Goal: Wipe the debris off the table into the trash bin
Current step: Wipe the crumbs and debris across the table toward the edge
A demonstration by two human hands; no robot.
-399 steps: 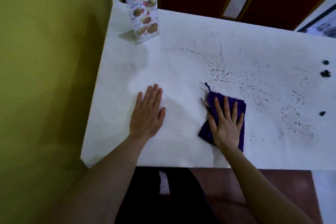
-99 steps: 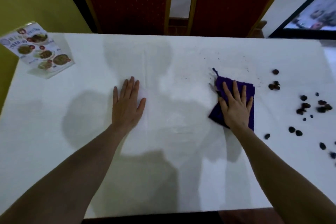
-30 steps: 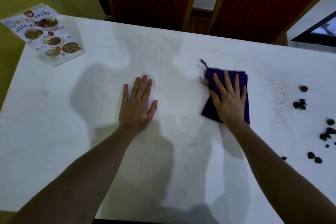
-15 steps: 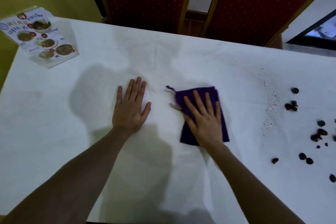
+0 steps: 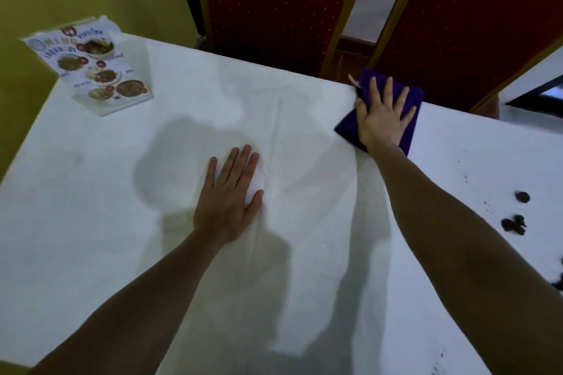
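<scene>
Desk (image 5: pixel 91 222): covered with a white tablecloth, creased through the middle of the frame. A menu card stand (image 5: pixel 91 65) sits at the upper left. Two red upholstered chairs (image 5: pixel 274 0) stand behind the far edge.

Left hand (image 5: pixel 228 195): flat and spread, palm down on the cloth at centre frame, holding nothing; it appears to be pinning the tablecloth.

Right hand (image 5: pixel 385 114): flat and spread at upper right, pressing on a folded purple cleaning cloth (image 5: pixel 412 128) at the far edge of the desk. The cloth's top corner overhangs that edge.

Debris (image 5: pixel 515 224): dark lumps lie at the right edge of the frame, well apart from the purple cloth, with fine dark specks between and toward the lower right. No trash bin is in view.

Assessment: the lumps look small, light and loose, so they should roll or scatter under a fast stroke; the specks may cling to the weave. The purple cloth is soft and limp and will bunch unless pressed flat under the whole palm, as now. The tablecloth can drag and wrinkle, so the bracing hand is warranted. Most debris remains to be cleared.
</scene>
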